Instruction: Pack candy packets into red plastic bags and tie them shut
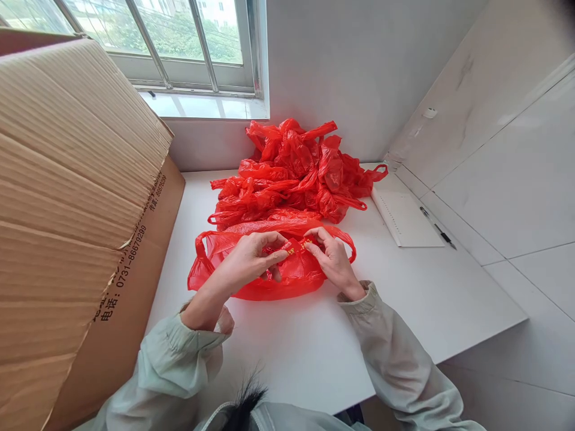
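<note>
A small red packet with gold characters (pixel 298 246) is held up between my two hands, over an open red plastic bag (pixel 278 292). My left hand (pixel 257 256) pinches its left end between thumb and fingers. At its right end, my right hand (pixel 330 257) grips it with thumb and fingertips. The bag lies spread on the white table, its handle loops out to the left and right. Inside the bag, under my left fingers, are shiny red items partly hidden by the hands; I cannot make out what they are.
A heap of tied red plastic bags (pixel 296 170) stands behind the open one, against the wall. A large open cardboard box (pixel 135 263) rises on the left. To the right lie a white notebook (pixel 406 218) and a black pen (pixel 439 228) on the white table (pixel 287 353).
</note>
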The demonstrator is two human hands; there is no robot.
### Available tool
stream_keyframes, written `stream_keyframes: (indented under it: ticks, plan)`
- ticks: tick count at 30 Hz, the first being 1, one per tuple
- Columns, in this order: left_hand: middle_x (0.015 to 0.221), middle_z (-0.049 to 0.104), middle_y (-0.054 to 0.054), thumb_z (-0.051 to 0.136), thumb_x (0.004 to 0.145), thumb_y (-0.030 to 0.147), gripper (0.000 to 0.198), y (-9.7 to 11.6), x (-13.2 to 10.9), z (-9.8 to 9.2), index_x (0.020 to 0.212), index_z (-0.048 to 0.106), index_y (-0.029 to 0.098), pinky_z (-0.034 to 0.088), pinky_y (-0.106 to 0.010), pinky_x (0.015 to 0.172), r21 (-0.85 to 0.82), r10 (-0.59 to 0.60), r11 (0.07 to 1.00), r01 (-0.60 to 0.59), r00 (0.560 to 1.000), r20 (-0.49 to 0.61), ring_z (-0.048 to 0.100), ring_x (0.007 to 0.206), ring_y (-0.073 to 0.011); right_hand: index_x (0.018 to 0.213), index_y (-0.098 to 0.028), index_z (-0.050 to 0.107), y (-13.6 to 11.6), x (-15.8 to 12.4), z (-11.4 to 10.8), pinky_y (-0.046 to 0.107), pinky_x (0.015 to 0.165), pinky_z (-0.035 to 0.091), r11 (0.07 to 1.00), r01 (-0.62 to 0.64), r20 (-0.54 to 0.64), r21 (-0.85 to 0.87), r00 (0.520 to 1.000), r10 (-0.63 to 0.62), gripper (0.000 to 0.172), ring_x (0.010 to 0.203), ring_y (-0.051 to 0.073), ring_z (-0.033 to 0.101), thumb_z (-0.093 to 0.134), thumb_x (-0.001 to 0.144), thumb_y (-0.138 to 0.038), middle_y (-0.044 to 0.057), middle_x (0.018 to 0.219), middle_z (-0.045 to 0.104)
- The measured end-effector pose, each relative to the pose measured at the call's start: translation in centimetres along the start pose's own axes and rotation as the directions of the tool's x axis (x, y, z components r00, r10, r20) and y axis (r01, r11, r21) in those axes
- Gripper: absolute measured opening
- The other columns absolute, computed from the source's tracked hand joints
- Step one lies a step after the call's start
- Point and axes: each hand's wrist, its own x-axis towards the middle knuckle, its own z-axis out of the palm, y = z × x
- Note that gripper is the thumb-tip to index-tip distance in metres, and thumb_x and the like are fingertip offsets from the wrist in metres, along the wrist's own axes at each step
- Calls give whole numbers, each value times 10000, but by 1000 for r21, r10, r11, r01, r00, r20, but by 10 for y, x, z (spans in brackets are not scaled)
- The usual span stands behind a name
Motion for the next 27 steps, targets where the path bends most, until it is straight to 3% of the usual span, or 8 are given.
stream_keyframes:
  ticks: [8,15,22,27]
  plan:
    - [595,645,16,603,862,401,233,-4,1,-1,905,606,172,491,-206,478,-35,16,999,-17,999,-40,675,538,-158,1023,-212,608,-1,1,-1,273,731,421,998,17,3,-53,1000,-16,175,789,172,596,491,900,-256,11,913,673]
    - [622,688,-6,605,863,389,288,-6,3,1,1045,652,172,520,-246,519,-10,49,999,-50,997,-58,674,548,-174,1042,-224,635,-2,1,-1,281,735,433,999,11,9,-49,1000,-11,199,792,175,606,504,898,-264,6,919,691]
    - [723,702,-27,719,768,360,293,-4,2,1,990,694,171,509,-254,540,-131,138,982,-135,990,16,642,598,-165,979,-226,651,-6,0,-1,287,781,458,998,42,30,-37,999,-41,150,846,170,641,546,872,-223,3,984,716]
    - [959,705,-74,711,786,392,279,-3,2,3,924,689,151,508,-253,553,-224,137,965,-135,991,-9,613,598,-125,958,-232,655,-5,0,-1,287,785,466,997,65,29,-49,998,-64,142,835,167,647,552,862,-210,-6,955,721]
